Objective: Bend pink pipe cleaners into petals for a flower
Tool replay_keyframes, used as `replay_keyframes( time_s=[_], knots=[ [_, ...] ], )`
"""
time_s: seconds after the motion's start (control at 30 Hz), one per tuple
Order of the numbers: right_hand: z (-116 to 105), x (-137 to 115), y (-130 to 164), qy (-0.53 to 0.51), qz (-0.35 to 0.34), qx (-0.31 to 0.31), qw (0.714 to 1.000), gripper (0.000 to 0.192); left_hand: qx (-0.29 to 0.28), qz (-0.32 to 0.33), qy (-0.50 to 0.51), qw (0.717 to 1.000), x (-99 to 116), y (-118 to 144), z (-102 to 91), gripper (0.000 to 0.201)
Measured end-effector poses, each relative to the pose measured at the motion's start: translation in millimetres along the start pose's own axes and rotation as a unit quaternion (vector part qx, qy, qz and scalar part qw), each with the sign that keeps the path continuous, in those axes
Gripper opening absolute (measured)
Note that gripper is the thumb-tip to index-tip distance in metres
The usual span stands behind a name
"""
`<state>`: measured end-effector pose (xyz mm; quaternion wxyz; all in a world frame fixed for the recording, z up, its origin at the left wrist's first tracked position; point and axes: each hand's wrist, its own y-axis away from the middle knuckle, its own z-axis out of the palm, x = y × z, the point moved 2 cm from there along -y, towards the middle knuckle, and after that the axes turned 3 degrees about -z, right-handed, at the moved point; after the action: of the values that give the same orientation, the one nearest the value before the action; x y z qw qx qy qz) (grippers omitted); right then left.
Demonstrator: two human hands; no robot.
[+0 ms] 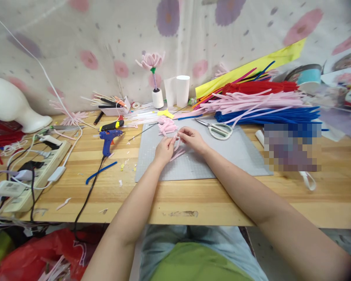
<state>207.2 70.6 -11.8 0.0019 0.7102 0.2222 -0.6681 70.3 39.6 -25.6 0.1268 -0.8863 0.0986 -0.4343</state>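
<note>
My left hand (164, 149) and my right hand (191, 138) meet over a grey cutting mat (222, 156). Both pinch a bent pink pipe cleaner piece (175, 143) between the fingertips. More pink pieces lie under the hands (178, 154), and a small heap of bent pink pieces (167, 126) sits just beyond them on the mat. White-handled scissors (219, 130) lie to the right of my right hand.
Bundles of red, pink and blue pipe cleaners (260, 103) lie at the back right. A blue glue gun (109, 138) and a power strip (32, 171) are on the left. A finished pink flower (152, 62) stands in a white spool. The wooden table edge (181, 218) is near me.
</note>
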Motion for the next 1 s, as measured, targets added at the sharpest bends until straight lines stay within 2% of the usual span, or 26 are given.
replay_keyframes(
  time_s=[0.07,0.2,0.37,0.6,0.83,0.93,1.0],
  knots=[
    [-1,1,-1,0.003,0.007,0.008,1.0,0.032,0.013,-0.003,0.006,1.0,2,1,-1.2,0.029],
    [-1,2,-1,0.004,0.028,0.005,1.0,0.031,0.075,0.006,0.025,0.997,9,4,-5.5,0.031],
    [3,1,1,-0.013,0.034,-0.012,0.999,0.03,0.102,0.025,-0.003,0.994,14,4,-5.8,0.02],
    [5,3,1,-0.008,0.031,0.009,0.999,0.026,0.088,0.013,-0.013,0.996,13,2,-4.8,0.016],
    [5,7,2,0.001,0.028,0.017,0.999,0.026,0.077,0.041,-0.082,0.993,15,3,-3.7,0.02],
    [5,7,1,-0.01,0.028,0.02,0.999,0.027,0.079,0.022,-0.055,0.995,14,4,-2.6,0.019],
    [4,7,1,-0.024,0.037,0.03,0.999,0.028,0.091,-0.014,0.002,0.996,11,4,-2.6,0.021]
  ],
)
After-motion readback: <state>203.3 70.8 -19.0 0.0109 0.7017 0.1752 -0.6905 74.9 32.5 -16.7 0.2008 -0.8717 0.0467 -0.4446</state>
